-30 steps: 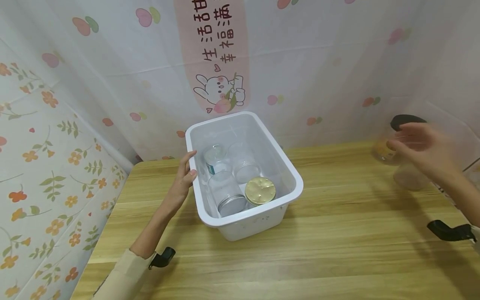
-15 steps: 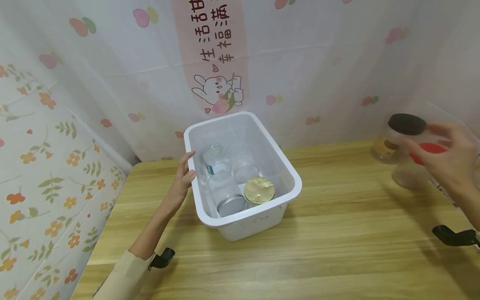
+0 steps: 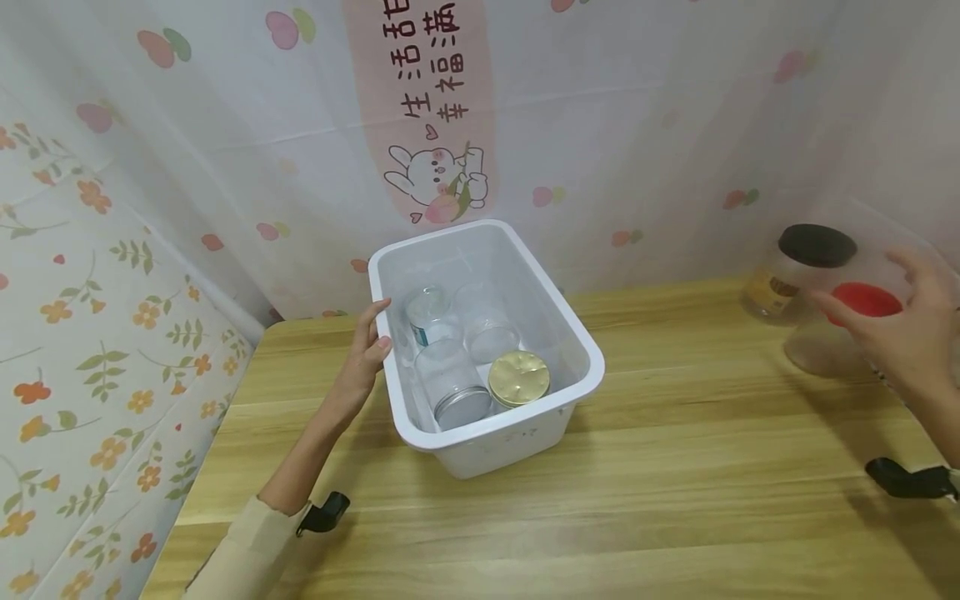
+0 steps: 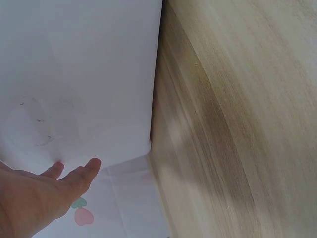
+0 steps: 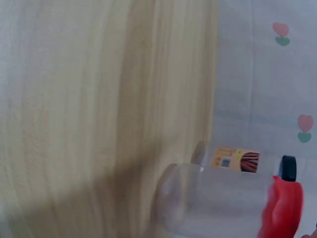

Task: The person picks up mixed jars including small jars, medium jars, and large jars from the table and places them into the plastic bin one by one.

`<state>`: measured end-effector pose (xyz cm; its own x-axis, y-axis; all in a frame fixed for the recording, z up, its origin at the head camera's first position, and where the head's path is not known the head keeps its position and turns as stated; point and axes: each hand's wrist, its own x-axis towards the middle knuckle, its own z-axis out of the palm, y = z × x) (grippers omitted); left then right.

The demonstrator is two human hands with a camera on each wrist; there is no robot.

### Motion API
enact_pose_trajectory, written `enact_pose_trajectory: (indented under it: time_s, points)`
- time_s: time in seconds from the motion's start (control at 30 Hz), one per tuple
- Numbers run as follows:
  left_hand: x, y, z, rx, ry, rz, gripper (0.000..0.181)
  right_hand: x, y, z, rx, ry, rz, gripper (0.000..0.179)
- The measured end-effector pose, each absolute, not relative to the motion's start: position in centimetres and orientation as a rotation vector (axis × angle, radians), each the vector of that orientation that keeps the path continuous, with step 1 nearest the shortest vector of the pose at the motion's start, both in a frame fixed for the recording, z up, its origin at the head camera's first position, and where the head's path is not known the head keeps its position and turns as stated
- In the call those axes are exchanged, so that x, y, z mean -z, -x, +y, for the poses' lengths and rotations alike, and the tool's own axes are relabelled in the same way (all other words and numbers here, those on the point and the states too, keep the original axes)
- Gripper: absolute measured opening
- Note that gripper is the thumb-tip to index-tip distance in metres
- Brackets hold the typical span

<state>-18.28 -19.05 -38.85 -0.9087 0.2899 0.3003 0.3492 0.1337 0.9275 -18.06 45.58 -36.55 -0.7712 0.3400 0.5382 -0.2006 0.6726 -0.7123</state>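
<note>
A white plastic tub (image 3: 517, 454) stands on the wooden table with several clear jars in it, one with a gold lid (image 3: 519, 378) and one lying with a silver lid (image 3: 463, 407). My left hand (image 3: 358, 358) grips the tub's left rim; in the left wrist view its fingers (image 4: 81, 176) show by the outer wall. At the far right, my right hand (image 3: 911, 333) is spread over a clear jar (image 5: 218, 203) with a red lid (image 3: 866, 300), thumb and forefinger on either side of the lid. In the right wrist view only a fingertip shows beside the red lid.
A clear jar with a black lid (image 3: 817, 245) and an orange label (image 5: 237, 159) stands just behind the red-lidded one. A patterned curtain (image 3: 637, 150) hangs along the table's back edge, and a flowered cloth (image 3: 112, 375) covers the left side.
My right hand has moved right and come over the red-lidded jar, uncovering the black lid on the way. My left hand keeps its hold on the tub's rim.
</note>
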Motion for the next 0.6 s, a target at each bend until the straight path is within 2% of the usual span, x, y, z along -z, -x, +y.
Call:
enact_pose_trajectory:
  time_s: [0.17, 0.6]
  points:
    - [38.8, 18.2, -19.0, 1.920, 0.658, -2.335, 0.060, 37.7, 17.5, 45.8, -1.117, 0.283, -2.261, 0.090]
    - [39.0, 18.4, -19.1, 1.911, 0.675, -2.337, 0.059, 39.7, 17.1, 46.5, -1.252, 0.527, -2.331, 0.102]
